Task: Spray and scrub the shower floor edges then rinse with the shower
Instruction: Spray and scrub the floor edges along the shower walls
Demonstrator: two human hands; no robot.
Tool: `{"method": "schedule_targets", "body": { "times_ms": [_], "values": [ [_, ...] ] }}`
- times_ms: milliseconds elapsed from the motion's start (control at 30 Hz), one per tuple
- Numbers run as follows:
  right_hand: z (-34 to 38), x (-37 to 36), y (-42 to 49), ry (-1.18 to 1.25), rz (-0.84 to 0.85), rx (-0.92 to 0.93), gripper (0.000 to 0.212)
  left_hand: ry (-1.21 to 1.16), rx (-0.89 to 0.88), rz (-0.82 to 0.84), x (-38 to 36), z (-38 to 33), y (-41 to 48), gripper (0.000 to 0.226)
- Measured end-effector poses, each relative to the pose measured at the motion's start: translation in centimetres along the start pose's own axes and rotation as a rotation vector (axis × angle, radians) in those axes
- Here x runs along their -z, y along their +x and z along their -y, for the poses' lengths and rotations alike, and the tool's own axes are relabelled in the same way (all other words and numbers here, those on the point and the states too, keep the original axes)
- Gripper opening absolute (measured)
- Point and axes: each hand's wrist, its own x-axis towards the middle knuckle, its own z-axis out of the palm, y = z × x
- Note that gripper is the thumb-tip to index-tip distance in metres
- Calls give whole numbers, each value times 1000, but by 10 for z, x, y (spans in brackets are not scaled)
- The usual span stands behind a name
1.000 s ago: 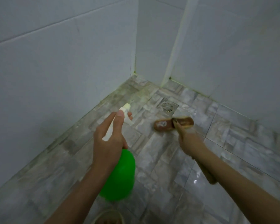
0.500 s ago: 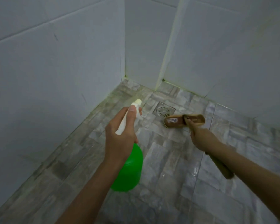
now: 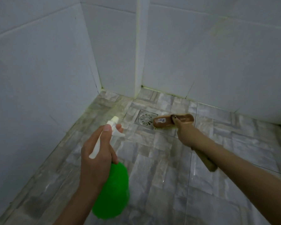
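Observation:
My left hand [image 3: 96, 153] grips the white trigger head of a green spray bottle [image 3: 112, 192], its nozzle aimed toward the left floor edge where the grey stone-pattern floor [image 3: 161, 159] meets the white wall. My right hand [image 3: 185, 133] holds a wooden scrub brush [image 3: 165, 121] by its handle, forefinger stretched along the top. The brush head rests bristles-down on the floor, right beside the round metal drain [image 3: 146, 118]. The handle's end sticks out below my forearm.
White tiled walls [image 3: 39, 70] close in on the left and back, with a protruding corner column [image 3: 139, 62] behind the drain. Yellowish grime lines the grout at the wall bases. The floor looks wet and glossy.
Both hands have moved forward toward the corner. The brush has come down next to the drain, and the view has lifted a little to show more of the walls.

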Motion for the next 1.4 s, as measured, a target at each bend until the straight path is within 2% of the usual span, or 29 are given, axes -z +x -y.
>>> {"method": "schedule_targets", "body": {
  "times_ms": [100, 167, 300, 533, 867, 933, 1000, 1100, 1233, 1333, 1400],
  "values": [
    [10, 35, 50, 67, -47, -90, 67, -1, 3, 17, -5, 3, 7, 44],
    [27, 47, 67, 17, -31, -131, 71, -9, -2, 28, -9, 3, 13, 42],
    [73, 27, 78, -3, 27, -32, 75, -18, -13, 36, -14, 1, 34, 35],
    [123, 52, 117, 136, -106, -97, 71, -8, -51, 37, -15, 1, 56, 33],
    [104, 20, 112, 264, -203, -49, 75, -35, 29, 5, -10, 14, 58, 37],
    [98, 1, 93, 193, -175, 9, 78, -26, 20, 8, -8, 14, 58, 37],
    [94, -14, 82, 137, -216, 77, 77, -7, -3, 6, -6, 14, 57, 37],
    [101, -21, 91, 158, -297, 126, 72, -7, -25, -9, -4, 13, 57, 34],
    [95, -22, 107, 145, -293, 171, 75, -7, -34, -21, -2, 11, 56, 34],
    [76, -5, 113, 85, -227, 262, 67, -5, -27, -16, -2, 8, 56, 33],
    [63, 17, 118, -55, -214, 303, 58, -6, -31, -15, -1, 7, 55, 33]
  ]
}}
